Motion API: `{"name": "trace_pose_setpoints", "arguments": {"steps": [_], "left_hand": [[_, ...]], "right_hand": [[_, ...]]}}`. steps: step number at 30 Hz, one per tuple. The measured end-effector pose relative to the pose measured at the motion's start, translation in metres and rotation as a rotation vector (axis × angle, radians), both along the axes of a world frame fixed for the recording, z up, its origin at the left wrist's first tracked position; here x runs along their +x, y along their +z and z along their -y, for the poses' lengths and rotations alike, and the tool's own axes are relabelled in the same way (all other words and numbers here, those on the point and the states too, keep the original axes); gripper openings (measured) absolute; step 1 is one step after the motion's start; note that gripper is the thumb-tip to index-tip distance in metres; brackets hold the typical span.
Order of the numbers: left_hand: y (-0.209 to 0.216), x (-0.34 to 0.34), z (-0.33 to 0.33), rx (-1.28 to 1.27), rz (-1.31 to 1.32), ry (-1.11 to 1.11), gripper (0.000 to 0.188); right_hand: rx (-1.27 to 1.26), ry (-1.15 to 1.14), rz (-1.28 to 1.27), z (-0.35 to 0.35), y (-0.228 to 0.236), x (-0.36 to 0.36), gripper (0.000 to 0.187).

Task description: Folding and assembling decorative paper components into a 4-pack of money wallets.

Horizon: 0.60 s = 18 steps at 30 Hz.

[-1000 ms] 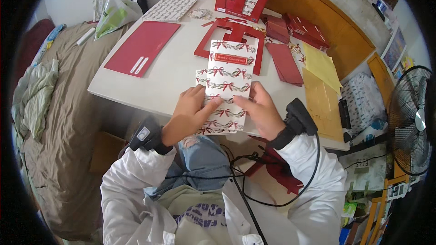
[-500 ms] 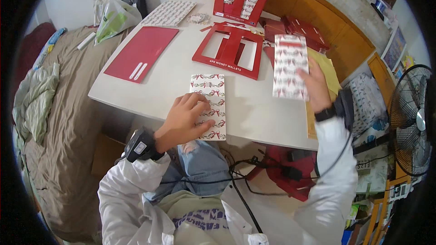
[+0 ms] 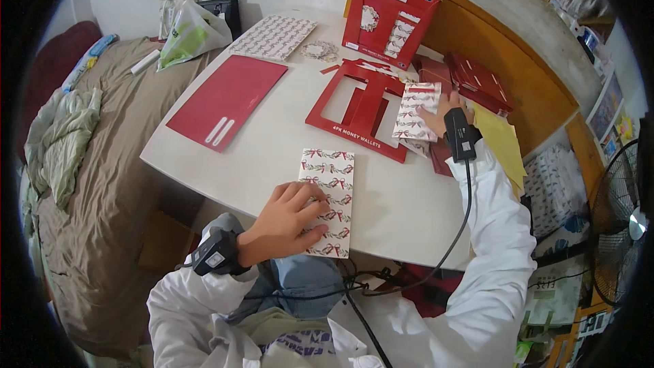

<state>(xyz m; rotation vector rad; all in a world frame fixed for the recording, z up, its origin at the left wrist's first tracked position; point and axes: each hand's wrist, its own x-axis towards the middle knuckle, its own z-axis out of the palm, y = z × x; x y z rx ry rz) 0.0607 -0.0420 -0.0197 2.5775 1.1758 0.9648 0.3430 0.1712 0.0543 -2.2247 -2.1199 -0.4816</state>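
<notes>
A white card money wallet (image 3: 337, 232) with rows of green garlands and red bows lies lengthwise at the table's near edge, jutting slightly past it. My left hand (image 3: 289, 221) rests on its left side, fingers loosely spread and gripping nothing. Further right, my right hand (image 3: 439, 112) has its thumb over a second wallet of like pattern (image 3: 412, 110); its other fingers are partly hidden at the far edge. That wallet sits above another patterned piece (image 3: 417, 144), beside a red cardboard frame (image 3: 327, 108) with cut-out windows. Whether the two patterned pieces touch, I cannot tell.
A red folder (image 3: 228, 99) and a larger patterned sheet (image 3: 274, 36) lie at left. Behind the frame stands a red display box (image 3: 388, 17); red packets (image 3: 477, 82) and yellow paper (image 3: 501, 140) are at right. A cable (image 3: 460, 232) hangs from my right wrist; a fan (image 3: 616, 225) stands far right.
My right hand has carried its wallet forward and down toward the red frame's right side. The left hand stays on its wallet. The whole view has shifted somewhat.
</notes>
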Motion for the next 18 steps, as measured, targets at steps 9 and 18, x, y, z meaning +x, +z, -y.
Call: {"name": "trace_pose_setpoints", "arguments": {"steps": [9,18], "left_hand": [[0.000,0.000,-0.005,-0.047,-0.046,-0.014,0.032],[-0.003,0.010,-0.010,-0.008,0.038,-0.031,0.033]], "right_hand": [[-0.335,0.666,-0.060,-0.105,0.072,-0.069,0.025],[-0.299,1.073,0.055,-0.317,0.001,-0.062,0.027]]}}
